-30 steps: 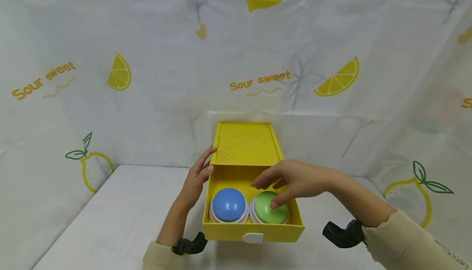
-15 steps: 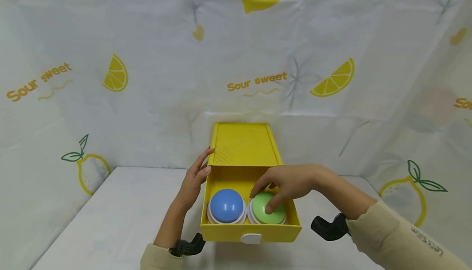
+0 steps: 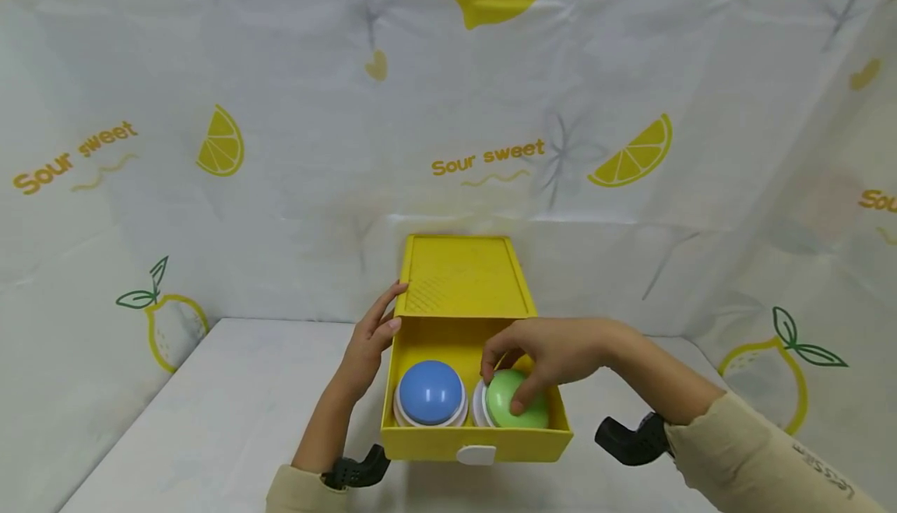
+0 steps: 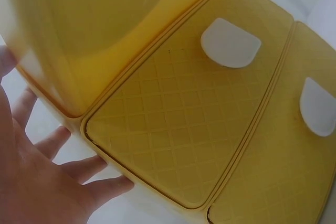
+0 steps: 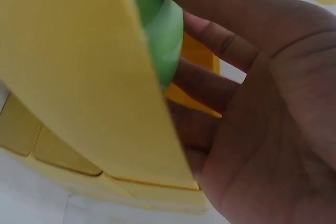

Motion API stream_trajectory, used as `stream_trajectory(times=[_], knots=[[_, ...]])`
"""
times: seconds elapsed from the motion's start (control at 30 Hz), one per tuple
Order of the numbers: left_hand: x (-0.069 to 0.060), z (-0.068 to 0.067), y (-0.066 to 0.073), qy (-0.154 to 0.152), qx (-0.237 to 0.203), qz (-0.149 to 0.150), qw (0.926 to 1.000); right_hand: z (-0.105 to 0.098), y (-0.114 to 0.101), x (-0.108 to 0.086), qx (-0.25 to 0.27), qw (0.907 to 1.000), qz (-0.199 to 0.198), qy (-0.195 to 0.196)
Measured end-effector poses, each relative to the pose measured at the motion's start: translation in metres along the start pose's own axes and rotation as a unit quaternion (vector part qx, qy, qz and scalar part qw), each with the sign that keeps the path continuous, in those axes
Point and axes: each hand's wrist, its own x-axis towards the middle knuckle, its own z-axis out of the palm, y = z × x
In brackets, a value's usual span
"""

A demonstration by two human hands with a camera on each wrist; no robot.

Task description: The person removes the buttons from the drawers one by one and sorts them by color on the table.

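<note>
green dome [image 3: 501,398] is sitting in the drawer [image 3: 413,445], right of the blue dome [image 3: 430,393]; your right hand [image 3: 550,351] above is pinching it, while your left hand [image 3: 364,348] is resting spread fingers against the cabinet [image 3: 466,273].

On my feeds I count one yellow cabinet [image 3: 468,275], one pulled-out drawer [image 3: 413,444], two closed drawers [image 4: 173,121] [image 4: 281,156], three white pulls [image 3: 476,455] [image 4: 231,44] [image 4: 318,108], one blue dome [image 3: 430,392], one green dome [image 3: 502,399], one left grip [image 3: 366,348] and one right grip [image 3: 550,351].

Beige sleeves [image 3: 304,490], black wrist devices [image 3: 634,441]
Dark lettering [image 3: 823,472] marks the right sleeve [image 3: 736,455]; each device ends in a stubby, bent tube.
</note>
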Motion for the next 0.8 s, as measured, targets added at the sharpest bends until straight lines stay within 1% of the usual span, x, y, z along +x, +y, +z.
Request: stream_trajectory(times=[0.13,0.23,0.37,0.47,0.5,0.57,0.63,0.7,0.8], knots=[[-0.001,0.0,0.001,-0.003,-0.003,0.003,1.0,0.0,-0.002,-0.001,-0.004,0.9998,0.011,0.015],[-0.001,0.0,0.003,-0.003,-0.003,0.005,1.0,0.001,-0.002,-0.003,-0.02,0.9995,0.01,0.021],[0.0,0.0,0.004,-0.002,-0.001,0.006,1.0,0.002,0.002,-0.006,-0.022,0.999,-0.007,0.037],[0.0,-0.001,0.004,-0.002,0.0,0.005,1.0,0.003,0.008,-0.009,0.001,0.9978,-0.025,0.062],[0.0,-0.001,0.004,-0.001,-0.001,0.004,1.0,0.004,0.011,-0.009,0.011,0.9967,-0.036,0.072],[0.0,-0.001,0.004,0.0,-0.001,0.004,1.0,0.005,0.017,-0.011,0.035,0.9932,-0.063,0.092],[0.0,-0.001,0.004,0.001,-0.004,0.004,1.0,0.006,0.023,-0.013,0.058,0.9871,-0.099,0.111],[0.0,-0.001,0.004,0.0,-0.006,0.004,1.0,0.008,0.028,-0.015,0.085,0.9794,-0.127,0.132],[-0.001,0.001,0.003,-0.002,-0.008,0.005,1.0,0.011,0.034,-0.018,0.117,0.9661,-0.151,0.173]])
